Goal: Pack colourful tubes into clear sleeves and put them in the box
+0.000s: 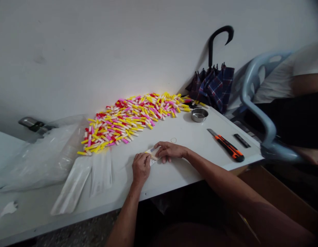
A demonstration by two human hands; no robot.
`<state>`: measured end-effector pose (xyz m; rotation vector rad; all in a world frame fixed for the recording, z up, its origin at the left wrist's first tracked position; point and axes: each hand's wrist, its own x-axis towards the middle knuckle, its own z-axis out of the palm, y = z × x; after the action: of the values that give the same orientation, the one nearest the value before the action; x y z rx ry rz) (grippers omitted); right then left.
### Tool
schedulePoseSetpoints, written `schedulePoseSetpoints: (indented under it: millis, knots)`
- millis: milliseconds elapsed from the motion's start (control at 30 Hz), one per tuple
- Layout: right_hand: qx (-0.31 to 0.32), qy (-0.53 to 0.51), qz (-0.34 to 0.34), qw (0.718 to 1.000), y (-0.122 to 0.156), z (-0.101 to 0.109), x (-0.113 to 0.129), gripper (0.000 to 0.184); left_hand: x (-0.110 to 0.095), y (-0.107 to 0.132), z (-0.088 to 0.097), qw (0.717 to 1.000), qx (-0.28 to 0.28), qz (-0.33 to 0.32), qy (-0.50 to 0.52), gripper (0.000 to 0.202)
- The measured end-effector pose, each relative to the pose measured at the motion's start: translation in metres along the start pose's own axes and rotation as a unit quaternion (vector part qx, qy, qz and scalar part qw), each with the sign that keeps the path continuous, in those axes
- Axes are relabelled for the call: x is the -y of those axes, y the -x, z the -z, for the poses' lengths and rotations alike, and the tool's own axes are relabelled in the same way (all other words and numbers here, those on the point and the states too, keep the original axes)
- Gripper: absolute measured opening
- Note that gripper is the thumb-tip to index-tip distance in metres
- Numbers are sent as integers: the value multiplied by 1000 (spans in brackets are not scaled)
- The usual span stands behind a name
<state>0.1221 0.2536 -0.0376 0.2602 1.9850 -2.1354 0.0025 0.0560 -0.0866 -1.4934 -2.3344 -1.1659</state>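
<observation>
Bare left hand (pixel 141 167), frame centre, fingers closed on the left end of a small white printed slip (pixel 152 161). Bare right hand (pixel 170 151) has curled fingers on its right side; can't tell how firmly. Orange-black utility knife (pixel 227 145) lies right of frame. Thin tan rubber band (pixel 173 140) just beyond hands. Round steel bowl (pixel 199 115) upper right of centre, beside heaped yellow, red, pink and white plastic tubes (pixel 130 118).

A small white slip (pixel 152 151) with dark markings, partly covered, slants over the table (pixel 156 181) near its edge.
</observation>
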Motion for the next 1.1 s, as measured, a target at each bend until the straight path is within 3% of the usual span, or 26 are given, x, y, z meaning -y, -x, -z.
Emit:
schedulePoseSetpoints:
  millis: [233,400,600,867,933,1000,1067,1100]
  knots:
    - [-23,-87,-36,995,6,-11,2,82,-2,-1,1,1000,-14,-2,4,20]
    - [4,-122,-41,992,10,-18,-6,99,-2,-3,2,1000,-16,7,17,19]
    - [16,-129,-15,991,6,-12,-5,103,-1,-2,1,1000,-21,-2,-8,19]
    - [46,-115,-53,991,-5,-24,0,108,-3,-1,4,999,-17,-17,-39,19]
    - [-13,-58,-38,997,-10,-13,9,94,-2,-1,3,999,-17,-15,-39,20]
    - [-149,83,-15,985,-23,4,23,66,-2,-2,2,999,-17,-11,-41,20]
    - [-292,249,-3,923,-45,21,39,43,-2,-2,1,999,-19,-9,-45,20]
    - [-335,300,-2,893,-57,28,46,38,-2,-1,0,999,-22,-11,-48,19]
